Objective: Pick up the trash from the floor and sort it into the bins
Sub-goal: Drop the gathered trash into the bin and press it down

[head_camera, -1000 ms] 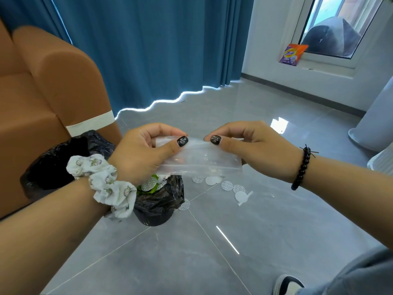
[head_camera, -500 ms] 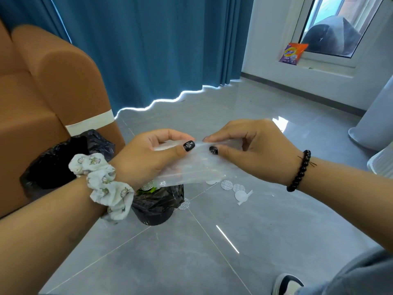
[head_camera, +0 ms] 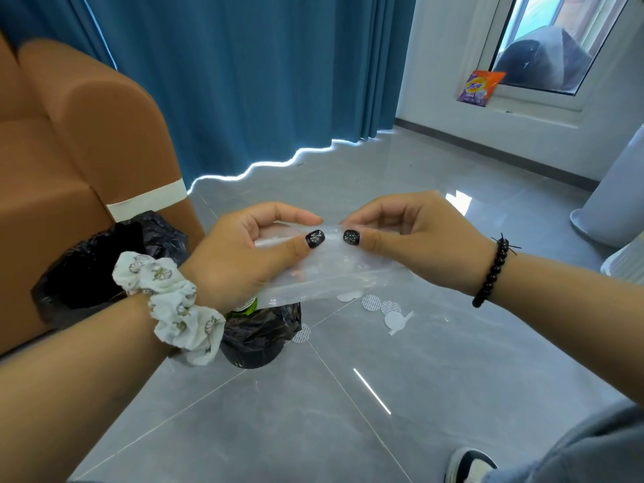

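A clear plastic zip bag (head_camera: 334,277) hangs in the air between both hands, above the floor. My left hand (head_camera: 244,252) pinches its top edge with thumb and fingers. Just to the right, my right hand (head_camera: 411,235) pinches the same edge, thumbs almost touching. Below the bag, several round white seal discs (head_camera: 380,305) lie on the grey floor. A small bin lined with a black bag (head_camera: 258,332) stands under my left wrist, with green and white scraps in it. A larger black-lined bin (head_camera: 97,270) sits to its left by the sofa.
An orange sofa (head_camera: 69,151) fills the left side. Blue curtains (head_camera: 261,81) hang behind. A purple and orange packet (head_camera: 479,88) leans on the window sill. A white appliance base (head_camera: 613,203) stands at the right edge. My shoe (head_camera: 467,465) shows at the bottom right.
Both hands stayed on the clear bag and drew closer together along its top edge. The bag tilted and sagged a little lower on the right side.
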### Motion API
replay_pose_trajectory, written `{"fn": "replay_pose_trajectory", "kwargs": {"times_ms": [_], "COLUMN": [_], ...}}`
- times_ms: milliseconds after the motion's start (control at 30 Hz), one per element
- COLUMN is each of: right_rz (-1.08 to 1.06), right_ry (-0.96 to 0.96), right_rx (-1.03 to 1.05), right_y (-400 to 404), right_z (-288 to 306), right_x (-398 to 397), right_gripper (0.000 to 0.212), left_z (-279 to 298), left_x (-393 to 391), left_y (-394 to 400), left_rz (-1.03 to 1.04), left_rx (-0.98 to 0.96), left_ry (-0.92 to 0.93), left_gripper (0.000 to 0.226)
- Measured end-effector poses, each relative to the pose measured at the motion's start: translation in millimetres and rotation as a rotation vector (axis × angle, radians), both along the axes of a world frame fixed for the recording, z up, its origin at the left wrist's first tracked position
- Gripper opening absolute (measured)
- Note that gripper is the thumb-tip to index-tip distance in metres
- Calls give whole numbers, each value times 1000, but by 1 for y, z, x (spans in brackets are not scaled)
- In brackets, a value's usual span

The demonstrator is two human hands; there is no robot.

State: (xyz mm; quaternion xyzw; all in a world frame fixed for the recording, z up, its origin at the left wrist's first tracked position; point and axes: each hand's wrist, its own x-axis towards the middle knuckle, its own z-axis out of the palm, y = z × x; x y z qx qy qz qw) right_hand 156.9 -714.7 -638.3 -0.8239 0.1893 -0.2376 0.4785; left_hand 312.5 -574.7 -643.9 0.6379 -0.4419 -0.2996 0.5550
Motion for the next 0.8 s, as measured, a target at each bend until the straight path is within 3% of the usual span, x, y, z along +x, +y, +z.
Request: {"fn": "replay_pose_trajectory", "kwargs": {"times_ms": [133, 200, 267, 400, 567, 667, 800], "right_rz": [-26, -7, 21, 12, 94, 92, -6], "right_ry": [-60, -57, -46, 88, 361, 381, 236], "right_rx": [-174, -294, -286, -52, 587, 653, 606], "right_y": [4, 7, 10, 12, 4, -1, -2], "right_z": [3, 3, 2, -1, -3, -4, -4], "right_x": [0, 0, 0, 3, 1, 0, 3], "right_gripper": [10, 11, 10, 8, 20, 14, 13], "left_z": [-2, 0, -1, 0, -1, -2, -7], "left_x": [-1, -3, -1, 4, -1, -7, -8], "left_y": [-1, -1, -1, 1, 1, 1, -2], "left_rz": [-52, -85, -94, -61, 13, 1, -15], "left_rx": [94, 126, 140, 71, -9, 20, 75], "left_ry": [77, 142, 96, -18, -195, -357, -402], "left_gripper": [43, 39, 33, 33, 36, 27, 33]}}
